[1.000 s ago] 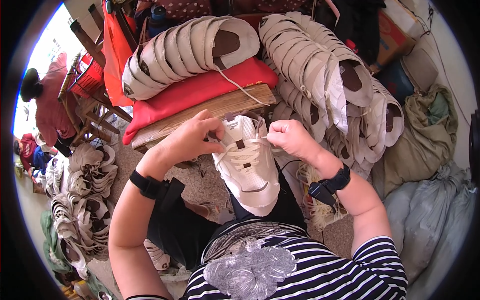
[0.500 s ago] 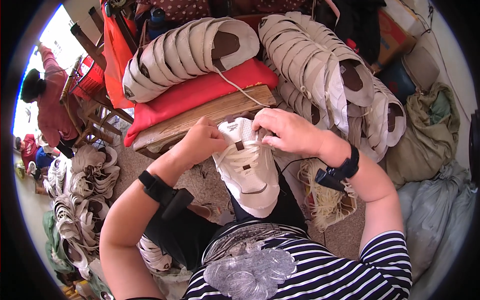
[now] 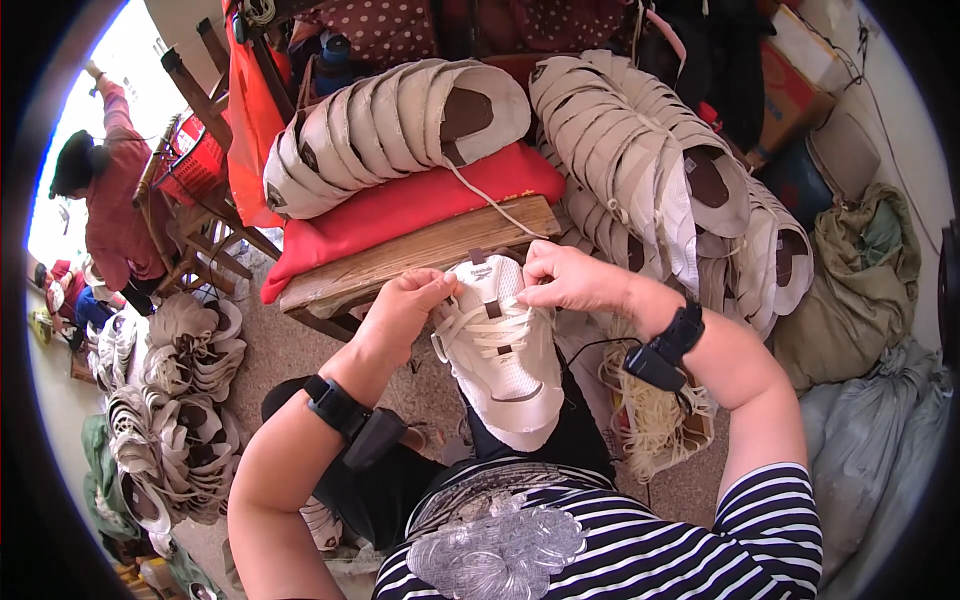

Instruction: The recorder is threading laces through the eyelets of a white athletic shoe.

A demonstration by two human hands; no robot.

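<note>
A white shoe upper point(image 3: 500, 370) with a mesh front and brown tabs rests over my lap, toe toward me. Pale shoelace point(image 3: 490, 330) crosses its lower eyelets in several rows. My left hand point(image 3: 408, 308) pinches beside the upper's left edge, near the tongue; what looks like a lace end is between finger and thumb. At the right eyelet row, my right hand point(image 3: 572, 279) is closed in a pinch, seemingly on the lace too. The fingers partly hide the upper eyelets.
Ahead is a wooden bench point(image 3: 420, 250) with a red cushion point(image 3: 400, 215) and a nested row of uppers point(image 3: 370, 130). More stacked uppers point(image 3: 620, 140) stand at right. A box of loose laces point(image 3: 650, 430) sits by my right leg. Uppers point(image 3: 180, 430) pile at left; a person point(image 3: 122, 210) is beyond.
My left hand has drawn slightly back toward me, its thumb and finger now pinched together. The right hand has closed its fingertips at the eyelets. The whole view has shifted slightly.
</note>
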